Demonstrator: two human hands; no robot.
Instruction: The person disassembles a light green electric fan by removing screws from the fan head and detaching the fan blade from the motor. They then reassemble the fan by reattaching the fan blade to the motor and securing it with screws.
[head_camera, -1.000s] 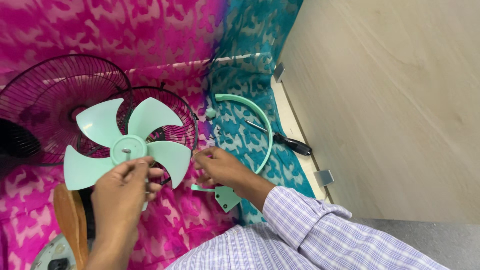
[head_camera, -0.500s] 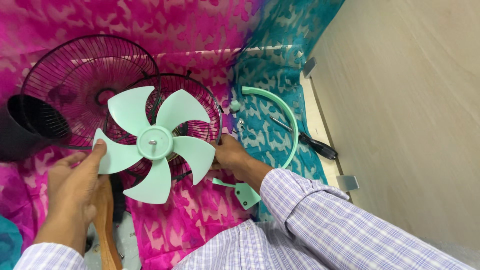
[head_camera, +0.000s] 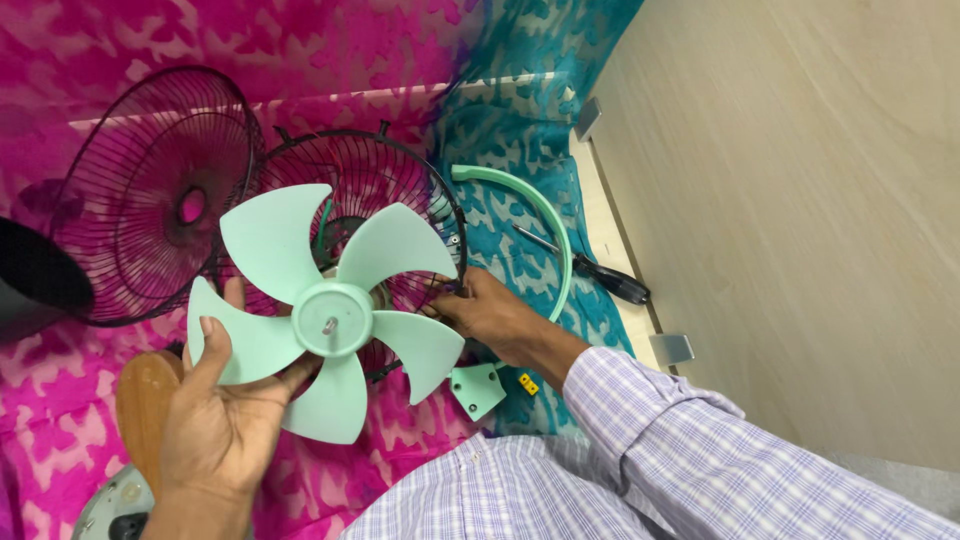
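A person's left hand, at lower left of the frame, holds up one mint-green fan blade with five vanes, the fingers spread and curled behind one vane, thumb against the hub's underside. At centre, the right hand pinches the rim of a dark wire fan guard, fingers closed on the wire. A second wire guard lies at upper left, making two guards in all. One curved mint-green rim band arcs to the right of centre, ending in a flat bracket below the right hand. One black-handled screwdriver lies beside the band near the wall. Everything rests on a pink and teal patterned cloth. A brown wooden piece shows at lower left.
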